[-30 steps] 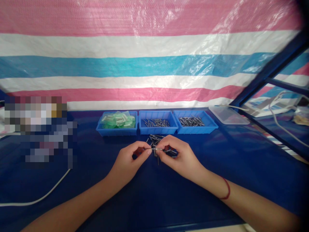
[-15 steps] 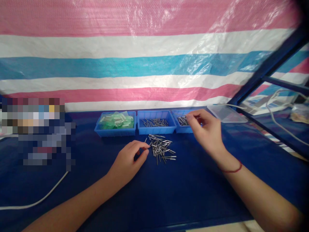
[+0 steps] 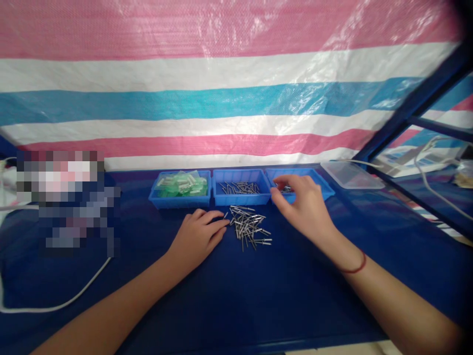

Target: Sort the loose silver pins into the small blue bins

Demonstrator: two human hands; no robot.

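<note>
A loose pile of silvery blind rivets lies on the dark blue tabletop. My left hand rests at the pile's left edge, fingers stretched out and open, fingertips beside the nearest rivets. Over the front of the right blue bin is my right hand, thumb and forefinger apart with nothing seen between them. It covers much of that bin, where a few small metal pieces show. Behind the pile, the middle blue bin holds more rivets.
A left blue bin holds green and whitish small packets. A clear plastic lid lies at the back right, near a blue frame post. A white cable curves across the left. Striped sheeting hangs behind.
My right hand has moved left and slightly down from the right bin, its fingers now parted. My left hand has gone from a near pinch to lying flatter. The view has shifted slightly.
</note>
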